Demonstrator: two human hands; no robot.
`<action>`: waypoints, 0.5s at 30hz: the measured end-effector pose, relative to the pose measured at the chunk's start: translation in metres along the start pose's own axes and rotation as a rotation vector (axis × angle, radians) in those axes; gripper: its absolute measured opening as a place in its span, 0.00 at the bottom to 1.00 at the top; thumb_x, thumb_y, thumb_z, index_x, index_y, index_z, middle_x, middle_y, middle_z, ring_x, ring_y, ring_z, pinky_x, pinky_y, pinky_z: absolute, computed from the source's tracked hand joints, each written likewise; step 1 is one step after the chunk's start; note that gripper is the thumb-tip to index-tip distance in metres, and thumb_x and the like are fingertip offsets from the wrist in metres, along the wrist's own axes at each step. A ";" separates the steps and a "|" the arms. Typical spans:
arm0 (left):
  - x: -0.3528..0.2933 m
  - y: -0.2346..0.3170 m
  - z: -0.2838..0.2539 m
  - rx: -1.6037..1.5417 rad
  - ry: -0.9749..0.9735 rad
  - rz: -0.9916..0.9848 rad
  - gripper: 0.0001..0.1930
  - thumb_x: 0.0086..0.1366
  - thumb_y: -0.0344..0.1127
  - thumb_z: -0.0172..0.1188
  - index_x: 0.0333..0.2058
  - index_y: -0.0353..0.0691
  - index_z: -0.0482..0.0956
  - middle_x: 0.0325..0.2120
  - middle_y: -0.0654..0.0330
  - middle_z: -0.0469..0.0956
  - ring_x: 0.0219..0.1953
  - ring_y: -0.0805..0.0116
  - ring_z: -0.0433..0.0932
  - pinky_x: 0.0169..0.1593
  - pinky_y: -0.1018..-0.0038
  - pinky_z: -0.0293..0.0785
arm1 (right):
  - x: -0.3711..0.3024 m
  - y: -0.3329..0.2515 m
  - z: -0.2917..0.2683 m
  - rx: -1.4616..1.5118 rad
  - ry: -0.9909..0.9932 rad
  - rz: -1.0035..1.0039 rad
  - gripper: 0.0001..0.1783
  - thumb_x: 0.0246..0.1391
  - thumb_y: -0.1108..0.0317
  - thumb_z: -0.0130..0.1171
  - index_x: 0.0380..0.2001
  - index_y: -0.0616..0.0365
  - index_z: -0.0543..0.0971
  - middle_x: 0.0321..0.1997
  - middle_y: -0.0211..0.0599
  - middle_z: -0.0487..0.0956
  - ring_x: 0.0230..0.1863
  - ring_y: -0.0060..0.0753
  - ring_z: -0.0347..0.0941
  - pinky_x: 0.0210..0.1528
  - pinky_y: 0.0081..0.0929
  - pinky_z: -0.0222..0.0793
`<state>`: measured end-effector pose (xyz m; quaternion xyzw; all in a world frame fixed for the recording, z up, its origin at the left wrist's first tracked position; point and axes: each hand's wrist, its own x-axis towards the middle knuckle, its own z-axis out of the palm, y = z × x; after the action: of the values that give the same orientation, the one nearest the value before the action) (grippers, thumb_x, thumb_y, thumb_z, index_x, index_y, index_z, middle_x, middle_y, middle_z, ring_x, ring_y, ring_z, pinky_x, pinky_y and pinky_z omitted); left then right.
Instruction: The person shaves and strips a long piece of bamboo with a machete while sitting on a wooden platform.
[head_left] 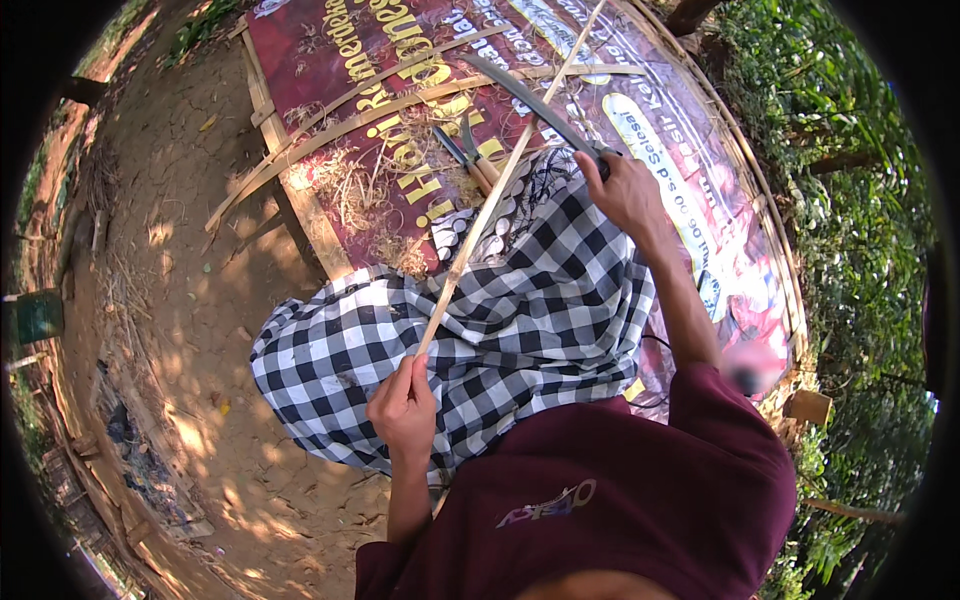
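My left hand (402, 405) is closed around the lower end of a long, thin bamboo strip (478, 228), which slants up and right across my lap. In my right hand (622, 190) is the dark handle of a machete (560, 122). Its long, slightly curved blade points up and left and crosses the strip; I cannot tell whether they touch. Black-and-white checked cloth (540, 310) covers my legs. Just beyond it, left of the strip, lie bladed tools with light wooden handles (484, 174).
I sit on a platform covered by a red and pink printed banner (290, 70) with a wooden edge (318, 235). Longer bamboo strips (400, 102) and curly shavings (350, 190) lie on it. Bare earth (190, 290) is at left, green plants (850, 230) at right.
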<state>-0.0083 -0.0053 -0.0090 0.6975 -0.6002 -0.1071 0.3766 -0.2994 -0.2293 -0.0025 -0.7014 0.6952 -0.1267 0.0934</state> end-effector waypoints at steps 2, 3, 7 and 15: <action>-0.009 -0.004 -0.001 -0.011 0.007 -0.038 0.04 0.60 0.27 0.63 0.31 0.32 0.81 0.16 0.55 0.77 0.15 0.67 0.74 0.20 0.74 0.65 | 0.012 0.015 -0.013 -0.069 -0.076 0.071 0.37 0.60 0.36 0.43 0.24 0.63 0.81 0.17 0.50 0.77 0.24 0.53 0.77 0.31 0.44 0.72; -0.009 -0.005 0.000 -0.018 0.018 -0.043 0.03 0.60 0.27 0.64 0.30 0.33 0.81 0.17 0.55 0.77 0.15 0.64 0.75 0.20 0.73 0.66 | 0.005 0.014 -0.016 -0.094 -0.121 0.072 0.38 0.60 0.36 0.42 0.24 0.63 0.81 0.18 0.52 0.77 0.25 0.53 0.77 0.31 0.45 0.72; -0.007 0.001 0.012 0.031 -0.055 0.018 0.04 0.60 0.29 0.63 0.29 0.35 0.81 0.18 0.57 0.78 0.16 0.65 0.75 0.20 0.72 0.68 | -0.058 -0.024 0.008 0.044 -0.282 -0.254 0.36 0.57 0.34 0.47 0.26 0.62 0.80 0.15 0.50 0.76 0.21 0.53 0.77 0.28 0.45 0.73; -0.032 -0.001 0.006 0.058 -0.160 0.021 0.04 0.60 0.30 0.64 0.30 0.36 0.82 0.18 0.57 0.78 0.17 0.64 0.75 0.21 0.72 0.68 | -0.047 -0.024 0.026 -0.001 -0.216 -0.116 0.39 0.56 0.34 0.47 0.18 0.63 0.79 0.12 0.48 0.74 0.18 0.53 0.75 0.23 0.43 0.71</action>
<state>-0.0191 0.0213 -0.0237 0.6911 -0.6385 -0.1412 0.3080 -0.2691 -0.1835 -0.0220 -0.7501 0.6394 -0.0553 0.1599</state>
